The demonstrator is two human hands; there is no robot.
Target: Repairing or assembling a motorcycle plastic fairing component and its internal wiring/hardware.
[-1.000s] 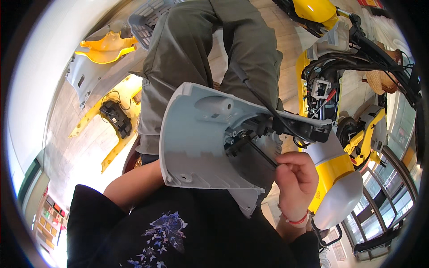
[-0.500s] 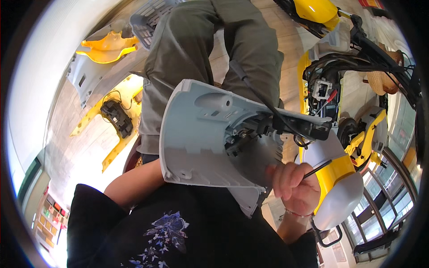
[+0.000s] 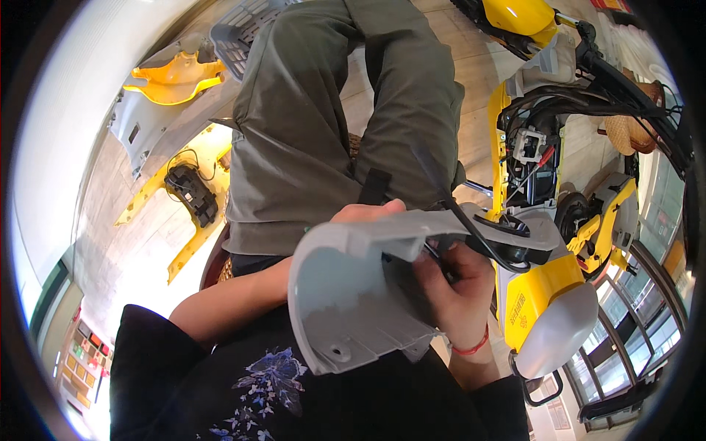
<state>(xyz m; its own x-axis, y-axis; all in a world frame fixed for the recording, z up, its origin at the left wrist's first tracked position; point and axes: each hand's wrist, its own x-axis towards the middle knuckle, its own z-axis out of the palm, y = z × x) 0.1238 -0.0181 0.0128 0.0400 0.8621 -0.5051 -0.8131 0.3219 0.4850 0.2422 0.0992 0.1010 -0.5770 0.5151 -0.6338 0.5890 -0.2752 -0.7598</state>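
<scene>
A curved grey plastic cover (image 3: 346,294), apparently a scooter panel, is tilted over my lap with its hollow side partly towards me. My left hand (image 3: 371,211) grips it from behind at the upper edge; most of that hand is hidden by the cover. Inside the hollow, my right hand (image 3: 462,283) has its fingers bent and pinched near dark parts; what they hold is mostly hidden. A black cable (image 3: 460,209) runs over the cover's upper right edge, beside a black part (image 3: 533,253) fixed there.
On my right stands a partly stripped yellow scooter body (image 3: 498,147) with a red-handled screwdriver (image 3: 546,156) in it. Left on the floor lie a yellow panel (image 3: 176,79), a yellow frame piece with a black unit (image 3: 193,192), and a grey basket (image 3: 239,33).
The cover has tipped and turned, so its hollow shows less. My right hand has moved up and inside it; the thin black rod it held no longer shows clearly. My left fingers have come into view.
</scene>
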